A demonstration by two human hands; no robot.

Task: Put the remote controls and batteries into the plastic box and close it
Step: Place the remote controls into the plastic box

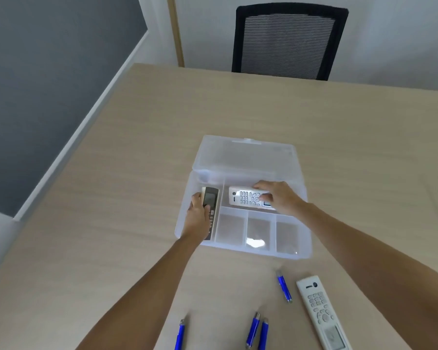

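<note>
A clear plastic box (292,255) lies open on the table, its lid (248,155) folded back on the far side. My left hand (197,218) grips a beige and grey remote (210,198) standing in the box's long left compartment. In the upper right compartment lies a white remote (245,197), with my right hand (278,197) closed over its right end. Another white remote (323,311) lies on the table at the front right. Several blue batteries rest near the front edge: one (284,286) beside that remote, two (258,329) together, one (180,334) further left.
The box's three small front compartments (258,231) hold nothing. A black mesh office chair (287,41) stands at the table's far side. The table's left edge (61,185) runs diagonally beside a grey floor.
</note>
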